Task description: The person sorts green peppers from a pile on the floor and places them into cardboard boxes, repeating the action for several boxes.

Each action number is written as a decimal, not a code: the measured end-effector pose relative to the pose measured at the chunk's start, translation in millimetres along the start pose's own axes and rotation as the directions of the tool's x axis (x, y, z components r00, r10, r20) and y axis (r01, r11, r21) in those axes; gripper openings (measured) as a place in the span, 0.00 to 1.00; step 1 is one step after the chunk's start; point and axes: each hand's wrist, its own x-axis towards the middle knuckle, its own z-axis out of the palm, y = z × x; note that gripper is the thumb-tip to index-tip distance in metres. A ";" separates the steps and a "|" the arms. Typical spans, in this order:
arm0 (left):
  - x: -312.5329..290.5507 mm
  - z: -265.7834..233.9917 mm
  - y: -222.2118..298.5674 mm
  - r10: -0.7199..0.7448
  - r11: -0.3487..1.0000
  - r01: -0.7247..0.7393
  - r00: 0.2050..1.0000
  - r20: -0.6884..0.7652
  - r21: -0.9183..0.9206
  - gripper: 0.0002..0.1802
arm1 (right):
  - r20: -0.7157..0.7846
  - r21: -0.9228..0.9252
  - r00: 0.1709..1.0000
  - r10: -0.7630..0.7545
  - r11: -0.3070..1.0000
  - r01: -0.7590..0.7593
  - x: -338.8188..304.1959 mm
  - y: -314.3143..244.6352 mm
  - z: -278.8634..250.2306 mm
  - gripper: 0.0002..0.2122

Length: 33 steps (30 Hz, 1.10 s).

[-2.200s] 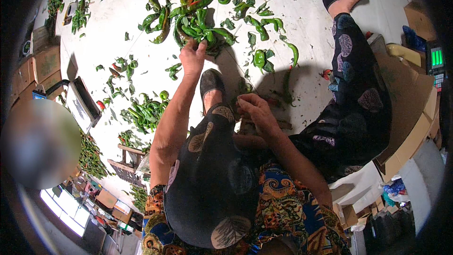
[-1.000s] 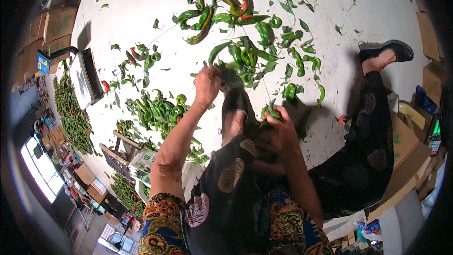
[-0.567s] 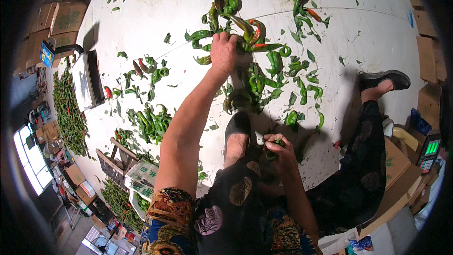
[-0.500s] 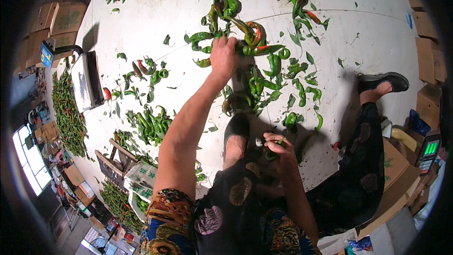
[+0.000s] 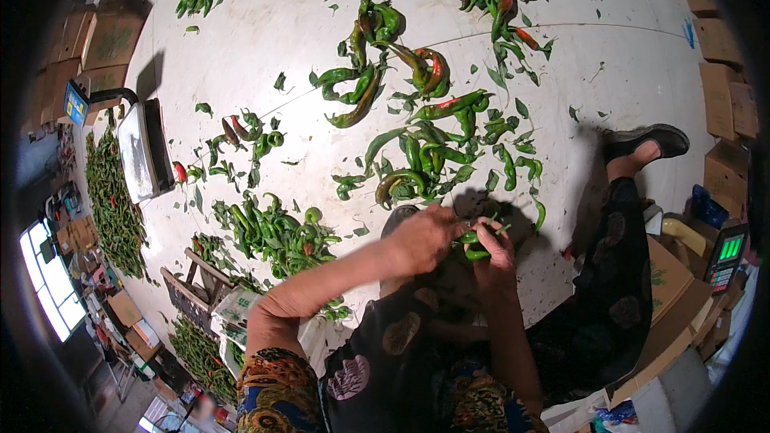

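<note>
Over my lap, my right hand (image 5: 493, 252) is closed around green chili peppers (image 5: 476, 255), whose tips stick out between the fingers. My left hand (image 5: 429, 239) has come up against it, its fingers bent together at the peppers. What the left fingers pinch is hidden and slightly blurred. In front of both hands lies a loose pile of green peppers (image 5: 433, 156) with leaves. Beyond it are curled red-and-green peppers (image 5: 429, 68) and a dark, long pepper (image 5: 358, 104). More green peppers (image 5: 269, 228) are heaped to the left of my left forearm.
A flat scale (image 5: 140, 152) with a raised display stands at left, beside a long bed of peppers (image 5: 112, 200). A small wooden stool (image 5: 200, 277) is near my left arm. Cardboard boxes (image 5: 726, 168) line the right edge; a calculator-like device (image 5: 726, 256) sits there too.
My left hand has drawn back from the curled peppers at the middle to meet my right hand. Green peppers now show more plainly in my right hand, which stays near my lap.
</note>
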 end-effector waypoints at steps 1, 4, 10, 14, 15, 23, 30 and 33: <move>8.3 -13.9 -20.7 -0.034 0.993 0.034 0.999 0.007 -0.114 0.28 | -0.019 0.082 0.999 0.040 0.996 -0.039 3.5 6.1 -9.8 0.13; 61.1 -61.7 -93.2 -0.293 0.950 0.303 0.775 -0.561 -0.078 0.17 | -0.017 0.177 0.994 0.105 0.979 -0.100 10.0 26.3 -22.3 0.11; 134.4 -132.7 -194.4 -0.374 0.607 0.764 0.518 -0.770 0.219 0.19 | 0.069 0.313 0.981 0.181 0.930 -0.194 1.4 5.8 -8.2 0.16; 145.5 -135.9 -205.9 -0.467 0.473 0.855 0.447 -0.762 0.212 0.21 | 0.106 0.240 0.989 0.106 0.962 -0.129 -0.4 -1.4 -4.4 0.14; 144.4 -135.3 -204.0 -0.398 0.506 0.823 0.488 -0.777 0.258 0.19 | 0.091 0.201 0.990 0.111 0.971 -0.128 -1.0 -4.7 -2.6 0.14; 74.3 -83.7 -88.9 -0.300 0.947 0.132 0.687 -0.662 -0.292 0.15 | 0.021 0.214 0.993 0.117 0.970 -0.119 5.3 11.9 -11.9 0.15; -0.5 11.1 -2.6 -0.258 0.888 0.080 0.901 -0.348 -0.452 0.18 | 0.063 0.234 0.993 0.100 0.966 -0.112 3.1 4.2 2.2 0.18; -8.7 15.3 13.3 -0.109 0.875 0.025 0.983 -0.147 -0.483 0.18 | 0.146 0.308 0.984 0.099 0.941 -0.141 1.2 2.6 4.3 0.17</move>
